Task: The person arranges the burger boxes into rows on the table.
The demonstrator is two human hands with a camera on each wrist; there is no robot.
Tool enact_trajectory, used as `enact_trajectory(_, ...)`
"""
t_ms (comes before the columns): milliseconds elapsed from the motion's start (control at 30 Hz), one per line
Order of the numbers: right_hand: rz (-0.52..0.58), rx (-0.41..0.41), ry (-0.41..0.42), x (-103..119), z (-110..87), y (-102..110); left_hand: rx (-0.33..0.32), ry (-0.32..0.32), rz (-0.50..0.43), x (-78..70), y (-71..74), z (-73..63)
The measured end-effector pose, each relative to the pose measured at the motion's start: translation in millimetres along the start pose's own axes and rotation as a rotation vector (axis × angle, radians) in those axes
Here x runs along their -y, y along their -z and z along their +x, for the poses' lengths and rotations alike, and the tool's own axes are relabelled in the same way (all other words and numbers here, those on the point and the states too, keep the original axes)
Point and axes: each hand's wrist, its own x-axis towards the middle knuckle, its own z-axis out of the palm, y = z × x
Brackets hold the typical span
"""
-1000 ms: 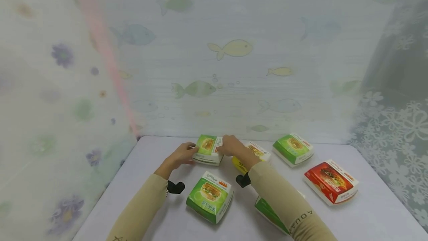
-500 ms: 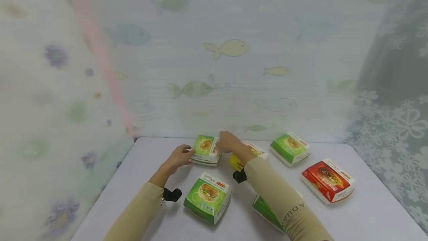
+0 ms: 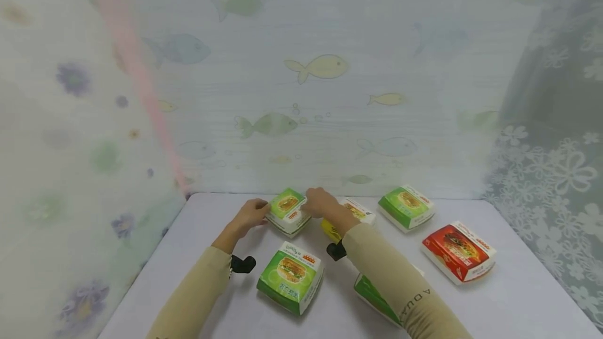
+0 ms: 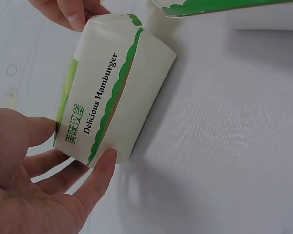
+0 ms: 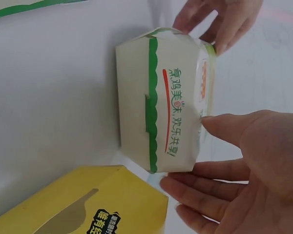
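A green-and-white hamburger box (image 3: 287, 208) stands at the back of the white table, turned with one corner toward me. My left hand (image 3: 252, 213) holds its left corner: in the left wrist view the thumb lies at the top edge and the fingers (image 4: 100, 173) reach along the side below. At the opposite corner my right hand (image 3: 322, 204) grips the box too; the right wrist view shows its thumb (image 5: 224, 126) on the top edge and fingers at the side. A yellow-and-white burger box (image 5: 88, 204) sits close by the right hand, partly hidden by that forearm in the head view.
In front stands another green box (image 3: 291, 276). A further green box (image 3: 374, 294) is mostly covered by the right sleeve. To the right are a green box (image 3: 406, 207) and a red box (image 3: 458, 251). A fish-patterned curtain (image 3: 325, 67) hangs behind the table.
The box between my hands has turned clockwise as seen from above, so its white part now points to the front right. The other boxes keep their places; the head view has shifted slightly.
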Motion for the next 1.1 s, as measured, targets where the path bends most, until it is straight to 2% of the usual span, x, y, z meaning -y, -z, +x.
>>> enact_trajectory(200, 0.016, 0.003, -0.016, -2.9, 4.3, -0.4, -0.013, 0.002, 0.011, 1.9, 0.6, -0.1)
enact_trajectory(333, 0.028, 0.0, 0.015, -7.4, 10.7, -0.8, -0.04, 0.018, 0.022, -0.2, -2.5, -6.4)
enact_trajectory(600, 0.115, 0.05, 0.037, -8.6, 17.0, -5.3, 0.005, 0.067, 0.009, 0.6, -14.4, -14.4)
enact_trajectory(833, 0.039, 0.03, 0.029, -6.2, 10.1, -5.3, 0.068, 0.044, -0.001, 0.3, -11.8, 2.5)
enact_trajectory(967, 0.015, 0.017, 0.033, -4.7, 6.8, -4.2, 0.071, 0.043, -0.008, 0.6, -6.7, 14.3)
enact_trajectory(1100, 0.0, 0.014, 0.016, -5.8, 6.7, -3.7, 0.083, 0.031, -0.011, 1.7, -7.0, 20.6)
